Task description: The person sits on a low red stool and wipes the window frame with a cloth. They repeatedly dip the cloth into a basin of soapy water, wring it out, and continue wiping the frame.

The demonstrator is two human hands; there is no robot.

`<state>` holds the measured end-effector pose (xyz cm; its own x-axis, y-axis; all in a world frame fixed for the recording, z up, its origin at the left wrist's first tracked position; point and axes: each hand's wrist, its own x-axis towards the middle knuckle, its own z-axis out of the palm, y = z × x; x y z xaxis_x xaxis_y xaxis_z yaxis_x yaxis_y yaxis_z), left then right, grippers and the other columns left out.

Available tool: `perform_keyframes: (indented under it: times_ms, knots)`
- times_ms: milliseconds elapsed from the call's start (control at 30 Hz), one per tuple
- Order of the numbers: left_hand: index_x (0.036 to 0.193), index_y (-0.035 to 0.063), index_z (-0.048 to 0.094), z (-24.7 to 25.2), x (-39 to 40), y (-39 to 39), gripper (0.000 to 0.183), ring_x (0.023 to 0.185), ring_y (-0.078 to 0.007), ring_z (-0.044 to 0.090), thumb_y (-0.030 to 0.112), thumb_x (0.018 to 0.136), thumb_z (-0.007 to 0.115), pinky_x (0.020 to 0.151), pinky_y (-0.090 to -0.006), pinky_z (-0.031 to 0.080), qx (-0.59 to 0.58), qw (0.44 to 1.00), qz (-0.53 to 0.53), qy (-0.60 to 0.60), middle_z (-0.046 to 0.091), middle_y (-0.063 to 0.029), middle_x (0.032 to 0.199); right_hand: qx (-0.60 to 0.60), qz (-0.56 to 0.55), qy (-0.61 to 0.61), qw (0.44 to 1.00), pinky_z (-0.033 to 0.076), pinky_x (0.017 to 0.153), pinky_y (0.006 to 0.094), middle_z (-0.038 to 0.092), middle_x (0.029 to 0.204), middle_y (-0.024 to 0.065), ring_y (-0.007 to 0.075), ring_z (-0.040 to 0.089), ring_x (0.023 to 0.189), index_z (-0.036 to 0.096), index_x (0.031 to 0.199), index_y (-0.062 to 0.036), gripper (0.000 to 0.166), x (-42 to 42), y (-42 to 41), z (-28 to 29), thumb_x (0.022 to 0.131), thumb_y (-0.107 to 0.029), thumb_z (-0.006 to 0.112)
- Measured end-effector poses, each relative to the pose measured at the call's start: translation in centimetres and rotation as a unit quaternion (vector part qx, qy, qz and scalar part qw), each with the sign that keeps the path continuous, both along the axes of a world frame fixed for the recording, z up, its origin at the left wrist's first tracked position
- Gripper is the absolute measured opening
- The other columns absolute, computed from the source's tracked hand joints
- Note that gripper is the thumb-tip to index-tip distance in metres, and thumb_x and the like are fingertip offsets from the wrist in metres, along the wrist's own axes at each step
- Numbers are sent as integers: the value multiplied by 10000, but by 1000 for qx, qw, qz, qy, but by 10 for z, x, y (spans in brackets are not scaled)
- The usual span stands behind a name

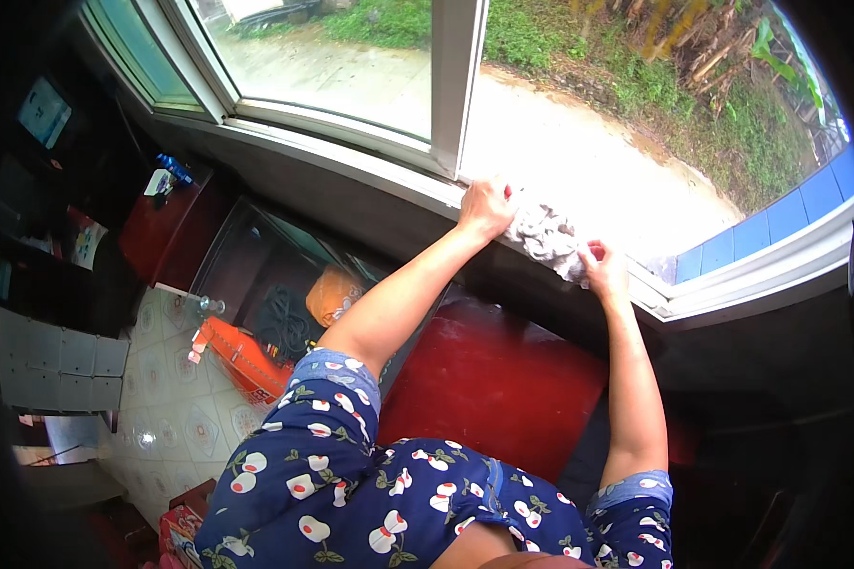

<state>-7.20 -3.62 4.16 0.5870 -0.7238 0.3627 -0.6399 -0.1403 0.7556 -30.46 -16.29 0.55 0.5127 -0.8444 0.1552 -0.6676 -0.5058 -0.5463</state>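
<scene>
A crumpled greyish-white cloth [546,242] is bunched up over the white window sill track [349,165], stretched between both hands. My left hand [485,208] grips its left end, close to the foot of the sliding window's upright frame [457,92]. At the other end, my right hand [605,270] pinches the cloth between thumb and fingers. Both arms reach forward over a dark red wooden surface [498,377]. Bright light washes out the far edge of the cloth.
Left of my arms is a glass-topped table [238,249] with dark cords [281,320] and an orange bundle [333,295]. An orange bag [245,359] is beside it. A red wooden cabinet [160,227] holds a blue can [174,168]. Blue tiles [783,213] line the outside wall.
</scene>
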Motion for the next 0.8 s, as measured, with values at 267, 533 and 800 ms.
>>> perform_keyframes:
  times_ms: [267, 533, 800]
  knots:
    - [792, -2, 654, 27, 67, 7, 102, 635, -98, 607, 78, 771, 714, 604, -253, 501, -247, 949, 36, 193, 659, -46, 699, -33, -81, -25, 996, 509, 675, 300, 693, 792, 58, 152, 633, 714, 702, 923, -57, 164, -20, -51, 2, 774, -120, 725]
    - [903, -24, 643, 46, 130, 57, 109, 656, -75, 567, 20, 821, 701, 588, -214, 464, -328, 912, 81, 230, 636, -27, 771, -127, -34, 32, 991, 489, 636, 369, 609, 729, 81, 250, 603, 669, 594, 897, -88, 154, 1, -7, 11, 761, -71, 663]
    - [861, -17, 609, 15, 180, 83, 81, 592, -106, 549, -10, 821, 680, 551, -241, 465, -394, 855, 177, 287, 611, -38, 728, -206, 62, 35, 976, 494, 702, 425, 637, 798, 134, 329, 629, 774, 590, 881, -59, 317, 32, 32, 12, 873, -372, 644]
